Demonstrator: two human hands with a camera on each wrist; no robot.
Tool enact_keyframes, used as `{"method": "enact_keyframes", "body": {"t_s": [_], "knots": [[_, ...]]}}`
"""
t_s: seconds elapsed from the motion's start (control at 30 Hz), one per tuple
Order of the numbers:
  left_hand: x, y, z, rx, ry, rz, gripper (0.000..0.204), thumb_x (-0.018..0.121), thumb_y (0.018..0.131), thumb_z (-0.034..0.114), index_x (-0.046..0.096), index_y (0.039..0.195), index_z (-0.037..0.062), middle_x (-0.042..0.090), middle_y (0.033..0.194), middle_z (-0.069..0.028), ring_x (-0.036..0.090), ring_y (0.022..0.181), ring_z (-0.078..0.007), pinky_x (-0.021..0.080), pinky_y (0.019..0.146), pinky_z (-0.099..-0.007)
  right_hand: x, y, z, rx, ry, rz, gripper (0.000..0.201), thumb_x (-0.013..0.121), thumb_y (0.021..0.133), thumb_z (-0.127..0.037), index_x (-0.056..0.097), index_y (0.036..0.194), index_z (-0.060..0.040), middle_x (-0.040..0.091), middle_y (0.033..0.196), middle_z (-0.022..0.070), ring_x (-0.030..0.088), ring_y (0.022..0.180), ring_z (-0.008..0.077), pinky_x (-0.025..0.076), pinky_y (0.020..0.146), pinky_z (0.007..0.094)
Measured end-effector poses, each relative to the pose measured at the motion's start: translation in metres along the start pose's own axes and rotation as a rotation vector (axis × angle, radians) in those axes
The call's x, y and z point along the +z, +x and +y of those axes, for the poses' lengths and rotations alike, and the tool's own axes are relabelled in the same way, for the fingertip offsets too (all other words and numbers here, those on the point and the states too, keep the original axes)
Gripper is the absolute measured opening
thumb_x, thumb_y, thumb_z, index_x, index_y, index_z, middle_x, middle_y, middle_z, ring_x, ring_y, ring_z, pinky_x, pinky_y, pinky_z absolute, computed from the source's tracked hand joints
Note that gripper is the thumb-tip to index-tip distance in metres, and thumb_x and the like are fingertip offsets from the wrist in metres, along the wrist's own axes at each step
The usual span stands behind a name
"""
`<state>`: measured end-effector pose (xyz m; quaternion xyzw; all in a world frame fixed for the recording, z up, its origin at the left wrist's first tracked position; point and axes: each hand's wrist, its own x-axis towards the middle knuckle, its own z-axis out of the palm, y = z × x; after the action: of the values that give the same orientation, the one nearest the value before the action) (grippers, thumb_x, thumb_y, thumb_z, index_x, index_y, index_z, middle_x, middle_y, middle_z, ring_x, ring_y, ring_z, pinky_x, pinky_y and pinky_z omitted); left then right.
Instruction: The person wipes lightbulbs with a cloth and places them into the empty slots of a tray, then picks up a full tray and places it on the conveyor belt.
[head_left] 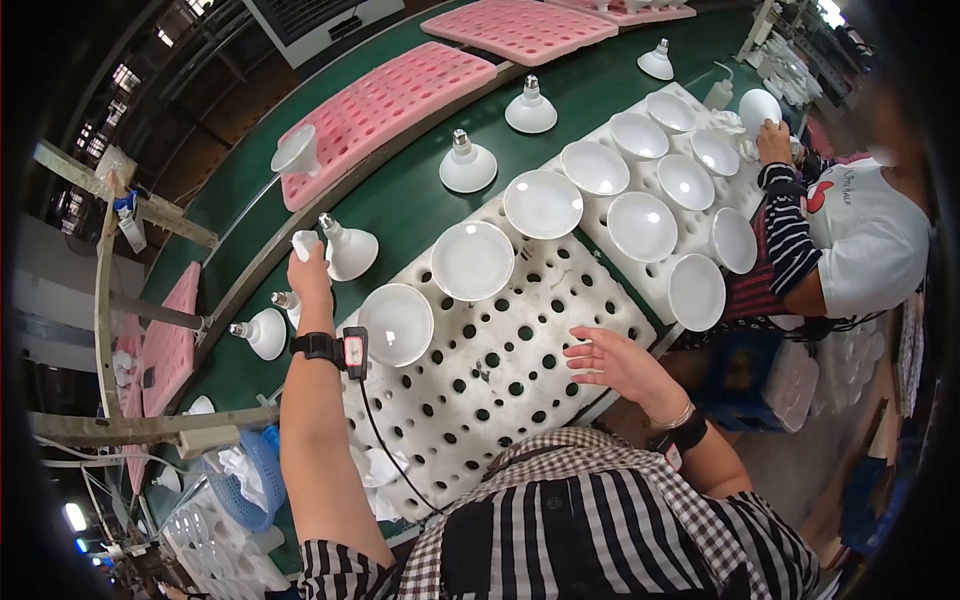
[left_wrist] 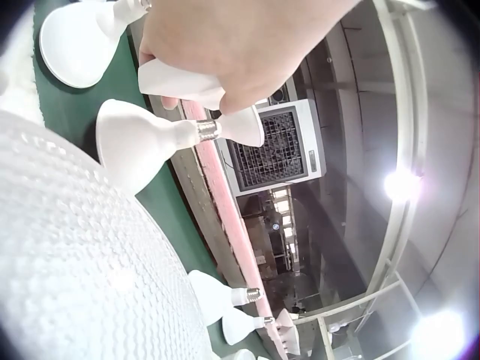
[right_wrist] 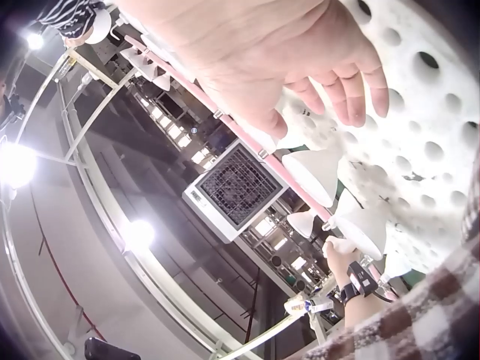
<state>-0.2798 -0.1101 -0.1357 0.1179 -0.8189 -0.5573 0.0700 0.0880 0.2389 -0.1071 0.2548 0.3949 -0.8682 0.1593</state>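
Note:
My left hand [head_left: 312, 278] grips a white folded wad [left_wrist: 180, 81] that looks like cloth or paper. Right beside it, a white reflector bulb [head_left: 350, 252] with a metal screw base lies tilted on the green belt [head_left: 400, 215]. Over the near perforated white foam tray [head_left: 500, 385], my right hand [head_left: 625, 370] is held with its fingers loosely extended and nothing in them. Several bulbs sit face up along that tray's far edge, among them a left one [head_left: 396, 325], a middle one [head_left: 472, 260] and a right one [head_left: 543, 204].
Another person [head_left: 860, 230] on the right holds a bulb [head_left: 760, 108] beside a second foam tray [head_left: 735, 190] full of bulbs. More bulbs stand on the belt, one near the middle [head_left: 468, 165]. Pink perforated trays [head_left: 400, 105] lie beyond a rail. A blue basket [head_left: 262, 500] is at lower left.

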Motion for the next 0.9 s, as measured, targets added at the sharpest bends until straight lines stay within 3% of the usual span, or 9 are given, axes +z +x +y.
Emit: {"method": "enact_keyframes", "body": {"t_s": [0.13,0.2,0.27,0.37,0.5,0.6,0.63,0.8,0.9], "knots": [[-0.020,-0.032,0.010,0.068,-0.096,-0.065,0.044,0.070,0.082,0.027,0.062,0.116,0.0000,0.065,0.105,-0.0098,0.063,0.084,-0.0179,0.052,0.071,-0.0311,-0.001,0.005,0.002,0.014,-0.021,-0.013,0.045,0.050,0.098,-0.034,0.048,0.131,-0.0040,0.060,0.112,0.0113,0.060,0.103,0.0212,0.050,0.091,0.0386],[-0.022,-0.070,0.020,0.406,0.326,-0.149,0.042,0.073,0.080,0.031,0.064,0.111,0.0032,0.067,0.097,-0.0113,0.063,0.082,-0.0241,0.050,0.071,-0.0346,0.001,0.006,0.002,0.021,-0.019,-0.028,0.044,0.050,0.098,-0.033,0.048,0.131,-0.0037,0.061,0.112,0.0110,0.060,0.103,0.0212,0.051,0.090,0.0385],[-0.027,-0.110,0.011,0.691,0.590,-0.276,0.048,0.076,0.075,0.035,0.064,0.112,0.0057,0.065,0.105,-0.0116,0.062,0.088,-0.0295,0.049,0.077,-0.0383,0.004,0.007,-0.001,0.024,-0.037,-0.033,0.044,0.050,0.098,-0.033,0.048,0.131,-0.0032,0.061,0.112,0.0114,0.060,0.103,0.0214,0.051,0.090,0.0383],[-0.028,-0.163,0.038,0.830,0.838,-0.369,0.068,0.080,0.070,0.038,0.057,0.124,0.0046,0.058,0.119,-0.0176,0.059,0.102,-0.0328,0.047,0.087,-0.0401,0.005,0.010,0.001,0.030,-0.060,-0.041,0.044,0.050,0.098,-0.032,0.047,0.131,-0.0021,0.061,0.113,0.0125,0.061,0.103,0.0219,0.051,0.090,0.0380],[-0.021,-0.189,0.064,0.640,0.996,-0.441,0.086,0.083,0.062,0.043,0.049,0.133,0.0087,0.044,0.135,-0.0207,0.047,0.117,-0.0380,0.040,0.096,-0.0495,0.014,0.010,0.000,0.044,-0.095,-0.042,0.045,0.050,0.099,-0.030,0.045,0.133,-0.0006,0.061,0.113,0.0144,0.061,0.102,0.0229,0.051,0.089,0.0382],[-0.013,-0.205,0.070,0.719,1.063,-0.424,0.093,0.084,0.059,0.048,0.046,0.134,0.0092,0.042,0.137,-0.0201,0.043,0.121,-0.0401,0.038,0.094,-0.0546,0.014,0.009,0.000,0.018,-0.100,-0.069,0.046,0.050,0.098,-0.029,0.044,0.133,0.0000,0.061,0.114,0.0151,0.061,0.101,0.0231,0.052,0.088,0.0390],[-0.011,-0.210,0.075,0.694,1.093,-0.462,0.096,0.085,0.057,0.045,0.046,0.135,0.0070,0.041,0.138,-0.0255,0.041,0.124,-0.0428,0.036,0.101,-0.0504,0.013,0.010,0.003,0.009,-0.098,-0.057,0.046,0.050,0.098,-0.029,0.044,0.133,0.0000,0.061,0.114,0.0151,0.061,0.101,0.0231,0.052,0.088,0.0390],[-0.003,-0.164,0.031,0.749,0.894,-0.507,0.095,0.085,0.055,0.039,0.046,0.134,0.0010,0.047,0.134,-0.0276,0.039,0.128,-0.0427,0.033,0.106,-0.0494,0.006,0.022,0.015,0.011,-0.149,-0.079,0.054,0.059,0.093,-0.039,0.045,0.135,-0.0067,0.059,0.117,0.0119,0.059,0.103,0.0206,0.053,0.087,0.0370],[-0.007,-0.150,0.023,0.731,0.816,-0.533,0.101,0.087,0.051,0.031,0.043,0.137,0.0053,0.042,0.137,-0.0292,0.036,0.130,-0.0445,0.030,0.107,-0.0505,0.013,0.025,0.013,-0.007,-0.181,-0.099,0.053,0.058,0.092,-0.043,0.049,0.130,-0.0077,0.060,0.114,0.0100,0.060,0.103,0.0213,0.052,0.086,0.0357]]}}
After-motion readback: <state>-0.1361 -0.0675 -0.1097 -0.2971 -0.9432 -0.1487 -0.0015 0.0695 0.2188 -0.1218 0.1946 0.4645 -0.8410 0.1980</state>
